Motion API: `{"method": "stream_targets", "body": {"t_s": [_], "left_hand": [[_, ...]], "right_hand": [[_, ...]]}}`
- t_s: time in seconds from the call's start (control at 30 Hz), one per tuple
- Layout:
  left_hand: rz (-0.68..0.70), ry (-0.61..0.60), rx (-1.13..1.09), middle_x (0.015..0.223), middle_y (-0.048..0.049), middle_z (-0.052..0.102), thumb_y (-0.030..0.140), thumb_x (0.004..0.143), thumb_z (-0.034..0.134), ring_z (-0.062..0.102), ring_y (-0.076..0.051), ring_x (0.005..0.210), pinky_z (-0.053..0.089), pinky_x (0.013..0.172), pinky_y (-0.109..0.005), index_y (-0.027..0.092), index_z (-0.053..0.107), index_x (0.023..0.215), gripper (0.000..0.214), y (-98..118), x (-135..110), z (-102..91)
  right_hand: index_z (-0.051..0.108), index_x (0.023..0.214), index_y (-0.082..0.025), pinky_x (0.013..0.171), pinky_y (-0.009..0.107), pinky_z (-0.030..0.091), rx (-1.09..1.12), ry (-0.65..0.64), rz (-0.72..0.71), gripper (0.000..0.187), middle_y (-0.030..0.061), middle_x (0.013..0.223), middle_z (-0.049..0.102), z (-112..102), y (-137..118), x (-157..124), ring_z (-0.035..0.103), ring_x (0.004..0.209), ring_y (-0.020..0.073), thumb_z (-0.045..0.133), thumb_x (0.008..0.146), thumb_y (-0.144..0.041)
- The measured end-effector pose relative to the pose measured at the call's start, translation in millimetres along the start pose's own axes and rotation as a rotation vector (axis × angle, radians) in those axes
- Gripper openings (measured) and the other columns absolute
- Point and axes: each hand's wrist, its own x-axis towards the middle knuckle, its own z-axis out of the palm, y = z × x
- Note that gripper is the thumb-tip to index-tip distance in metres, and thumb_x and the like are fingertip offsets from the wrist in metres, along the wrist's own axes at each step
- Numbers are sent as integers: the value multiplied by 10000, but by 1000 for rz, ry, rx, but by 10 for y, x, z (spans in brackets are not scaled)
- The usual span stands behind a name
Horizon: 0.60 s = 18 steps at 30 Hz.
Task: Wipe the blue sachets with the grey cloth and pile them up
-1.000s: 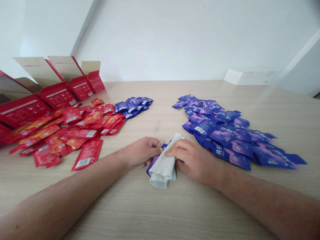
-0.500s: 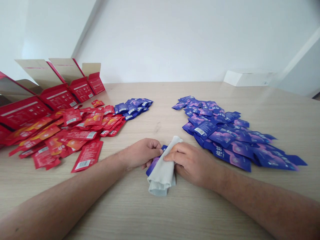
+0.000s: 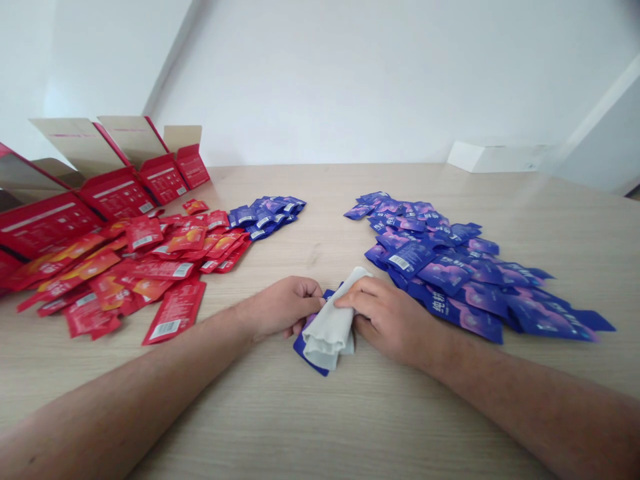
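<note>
Near the middle of the table, my left hand (image 3: 290,307) pinches the edge of a blue and purple packet (image 3: 311,355). My right hand (image 3: 390,319) grips a folded white cloth (image 3: 334,321) with ribbed edges, pressed against the top of that packet. The cloth covers most of the packet, leaving its left side and lower corner visible. Some fingers of both hands are hidden. Right of my right hand lies a spread pile of blue and purple packets (image 3: 460,267). Beyond my left hand is a smaller heap of blue packets (image 3: 267,215).
Red and orange packets (image 3: 145,267) are piled on the left of the wooden table (image 3: 320,427). Behind them stands a row of red cardboard boxes (image 3: 117,190) with raised flaps. A white box (image 3: 495,158) sits at the back right, by the wall.
My right hand has slid the cloth up and to the right along the packet, baring the packet's lower corner. My left hand has stayed in place.
</note>
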Motion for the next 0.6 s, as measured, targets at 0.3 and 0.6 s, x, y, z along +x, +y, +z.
{"method": "stream_targets", "body": {"t_s": [0.3,0.6], "left_hand": [[3,-7,3,508,56,533,474,861,587,467,-66,373,328,333,-137,171,585,837,304,19,-7,-6],[1,4,-5,504,62,530,467,848,597,460,-66,365,326,334,-149,179,579,814,290,22,1,-1]], "right_hand": [[680,1165,-202,944,392,512,7,-15,-27,353,77,1090,658,1,-19,3,610,1024,218,586,865,-43],[686,1160,-211,931,377,518,18,-31,-58,352,74,1082,666,-7,-34,10,617,1012,214,588,867,-41]]}}
